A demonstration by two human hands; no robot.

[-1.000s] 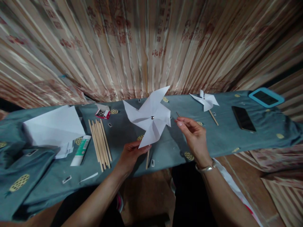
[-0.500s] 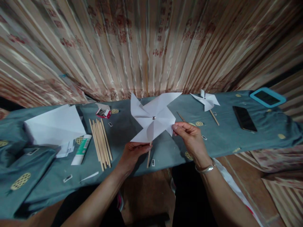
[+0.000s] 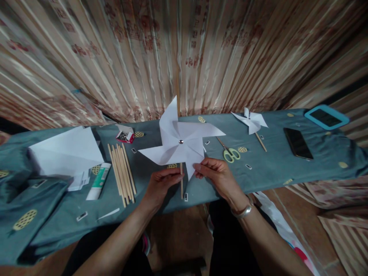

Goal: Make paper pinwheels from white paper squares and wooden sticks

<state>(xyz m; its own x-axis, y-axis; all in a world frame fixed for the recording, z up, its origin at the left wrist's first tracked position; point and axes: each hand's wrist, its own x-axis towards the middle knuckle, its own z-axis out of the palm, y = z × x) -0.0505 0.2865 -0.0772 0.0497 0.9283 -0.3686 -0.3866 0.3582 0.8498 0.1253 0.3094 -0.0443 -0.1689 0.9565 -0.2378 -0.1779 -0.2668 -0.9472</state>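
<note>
A white paper pinwheel point(image 3: 188, 143) with a silver pin at its centre is held up over the table, facing me. Its thin wooden stick point(image 3: 181, 188) points down toward me. My left hand point(image 3: 161, 186) is closed, pinching that stick just below the paper blades. With thumb and fingers my right hand point(image 3: 217, 174) grips the edge of the lower right blade. Behind and to the right of that hand lie scissors with pale green handles point(image 3: 231, 154). The tips of the scissors point away from me.
Left on the cloth-covered table point(image 3: 152, 180) are white paper sheets point(image 3: 66, 149), a glue tube point(image 3: 99, 181), several wooden sticks point(image 3: 122, 174) and a red box of pins point(image 3: 125, 136). Rightward lie a smaller pinwheel point(image 3: 251, 122), a phone point(image 3: 297, 142) and a blue-framed device point(image 3: 327, 117). Curtains point(image 3: 184, 57) hang behind.
The pinwheel's blades have turned clockwise about the pin. My right hand has moved left and down with the blade it grips, uncovering the scissors. My left hand stays on the stick.
</note>
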